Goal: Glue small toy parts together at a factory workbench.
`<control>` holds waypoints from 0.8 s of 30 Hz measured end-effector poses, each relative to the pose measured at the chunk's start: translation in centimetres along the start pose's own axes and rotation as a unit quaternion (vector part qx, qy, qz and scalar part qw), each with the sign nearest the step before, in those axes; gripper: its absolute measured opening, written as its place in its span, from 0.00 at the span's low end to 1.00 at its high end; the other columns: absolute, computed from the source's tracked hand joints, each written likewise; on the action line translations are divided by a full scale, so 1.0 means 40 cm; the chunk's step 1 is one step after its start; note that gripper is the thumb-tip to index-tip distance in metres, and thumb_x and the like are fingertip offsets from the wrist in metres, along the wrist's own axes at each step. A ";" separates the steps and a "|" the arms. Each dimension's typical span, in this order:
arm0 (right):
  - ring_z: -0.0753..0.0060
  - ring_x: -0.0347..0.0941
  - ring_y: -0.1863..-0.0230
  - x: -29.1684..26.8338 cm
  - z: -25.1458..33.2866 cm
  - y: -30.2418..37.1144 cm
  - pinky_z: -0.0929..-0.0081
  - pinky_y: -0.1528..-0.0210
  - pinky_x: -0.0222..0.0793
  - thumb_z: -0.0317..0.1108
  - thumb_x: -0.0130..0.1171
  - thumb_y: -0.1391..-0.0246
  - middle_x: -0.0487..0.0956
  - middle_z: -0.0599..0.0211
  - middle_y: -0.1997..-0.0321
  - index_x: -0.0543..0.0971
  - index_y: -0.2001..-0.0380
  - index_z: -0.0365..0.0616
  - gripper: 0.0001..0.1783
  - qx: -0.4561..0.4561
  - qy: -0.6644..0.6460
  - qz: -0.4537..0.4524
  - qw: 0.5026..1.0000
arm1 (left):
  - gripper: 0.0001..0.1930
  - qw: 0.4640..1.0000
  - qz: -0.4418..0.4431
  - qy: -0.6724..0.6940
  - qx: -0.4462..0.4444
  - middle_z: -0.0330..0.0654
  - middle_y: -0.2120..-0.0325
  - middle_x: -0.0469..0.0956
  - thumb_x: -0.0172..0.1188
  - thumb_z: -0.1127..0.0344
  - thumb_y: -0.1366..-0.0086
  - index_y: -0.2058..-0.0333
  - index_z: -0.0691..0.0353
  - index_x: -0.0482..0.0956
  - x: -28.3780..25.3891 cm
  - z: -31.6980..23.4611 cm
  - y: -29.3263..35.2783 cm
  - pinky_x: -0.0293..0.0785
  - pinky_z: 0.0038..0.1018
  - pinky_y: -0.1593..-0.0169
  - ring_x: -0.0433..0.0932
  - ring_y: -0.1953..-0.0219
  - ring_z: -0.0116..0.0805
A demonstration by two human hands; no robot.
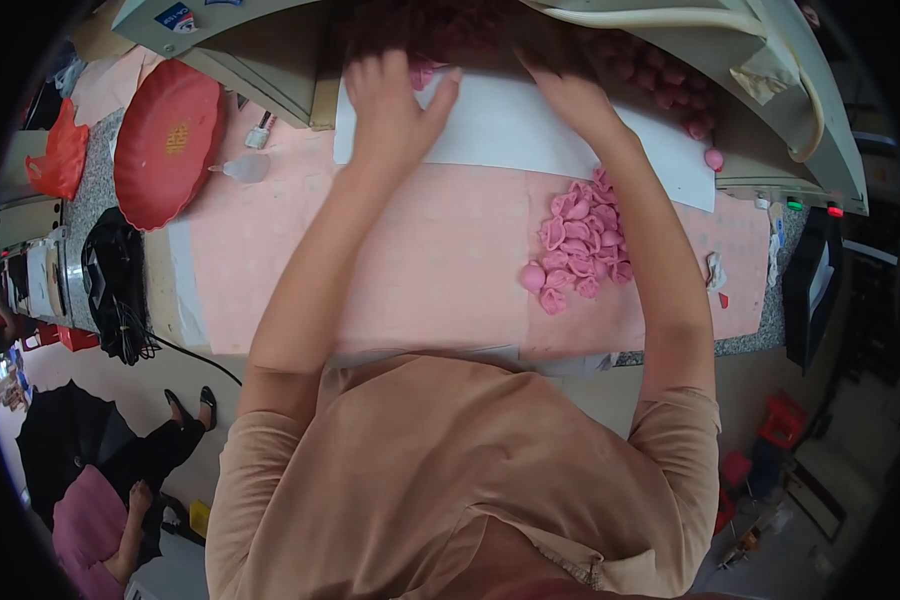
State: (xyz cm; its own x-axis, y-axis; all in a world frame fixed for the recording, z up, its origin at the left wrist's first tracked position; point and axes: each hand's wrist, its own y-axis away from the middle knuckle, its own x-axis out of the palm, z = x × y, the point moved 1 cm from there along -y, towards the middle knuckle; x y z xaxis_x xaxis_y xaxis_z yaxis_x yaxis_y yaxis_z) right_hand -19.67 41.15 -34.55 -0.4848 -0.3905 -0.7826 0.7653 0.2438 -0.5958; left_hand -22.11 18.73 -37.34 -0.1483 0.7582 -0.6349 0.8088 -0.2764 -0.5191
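Both of my arms reach forward into a grey metal cabinet (255, 75) with an open front. My left hand (385, 105) is over the left part of a white sheet (490, 135), its fingers stretched out and its thumb apart. Beside that thumb lies a small pink piece (425, 72). My right hand (575, 95) reaches deeper over the sheet, its fingertips dark and blurred. Pink petal-like pieces (460, 30) lie in shadow beyond the hands. More round pink pieces (660, 80) are heaped to the right inside the cabinet.
A pile of pink cupped pieces (580, 240) lies on the pink table cover (430, 260), beside my right forearm. A red scalloped tray (170, 145) and a small translucent bottle (248, 168) are at the left. A pale hose (670, 20) crosses the cabinet top. Another person (95, 520) is at lower left.
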 end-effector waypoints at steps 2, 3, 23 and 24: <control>0.57 0.60 0.33 0.031 -0.004 -0.085 0.66 0.32 0.54 0.52 0.47 0.36 0.64 0.54 0.33 0.65 0.38 0.45 0.30 0.203 -0.073 0.167 0.962 | 0.35 0.999 -0.025 -0.033 -0.012 0.58 0.44 0.65 0.63 0.47 0.44 0.42 0.59 0.68 -0.027 0.052 -0.059 0.58 0.51 0.42 0.64 0.44 0.59; 0.54 0.63 0.36 0.064 -0.003 -0.112 0.62 0.35 0.56 0.51 0.47 0.36 0.71 0.51 0.39 0.70 0.44 0.40 0.28 0.215 -0.105 0.049 0.970 | 0.31 1.000 0.009 0.022 -0.013 0.57 0.49 0.69 0.62 0.48 0.41 0.45 0.61 0.69 -0.036 0.058 -0.099 0.60 0.46 0.43 0.67 0.47 0.56; 0.49 0.70 0.43 0.116 -0.007 -0.132 0.56 0.41 0.61 0.51 0.46 0.37 0.76 0.45 0.48 0.76 0.52 0.36 0.27 0.193 -0.138 0.146 0.960 | 0.39 0.977 0.204 -0.051 -0.043 0.58 0.36 0.56 0.56 0.46 0.42 0.36 0.56 0.58 -0.068 0.038 -0.146 0.56 0.41 0.34 0.57 0.35 0.56; 0.49 0.70 0.43 0.111 0.017 -0.131 0.56 0.41 0.61 0.51 0.46 0.37 0.76 0.45 0.48 0.76 0.52 0.36 0.27 0.190 -0.143 0.149 0.960 | 0.39 0.976 0.203 -0.076 -0.034 0.59 0.38 0.59 0.57 0.47 0.44 0.37 0.58 0.60 -0.085 0.042 -0.132 0.58 0.43 0.35 0.59 0.37 0.59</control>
State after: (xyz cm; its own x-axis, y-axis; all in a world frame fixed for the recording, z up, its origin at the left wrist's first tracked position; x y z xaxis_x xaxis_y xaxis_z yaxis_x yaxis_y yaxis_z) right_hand -25.55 37.54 -34.80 -0.1255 -0.5946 -0.7942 0.9775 0.0628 -0.2015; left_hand -26.84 16.61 -33.40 0.1128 0.4967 -0.8606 0.8537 -0.4916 -0.1718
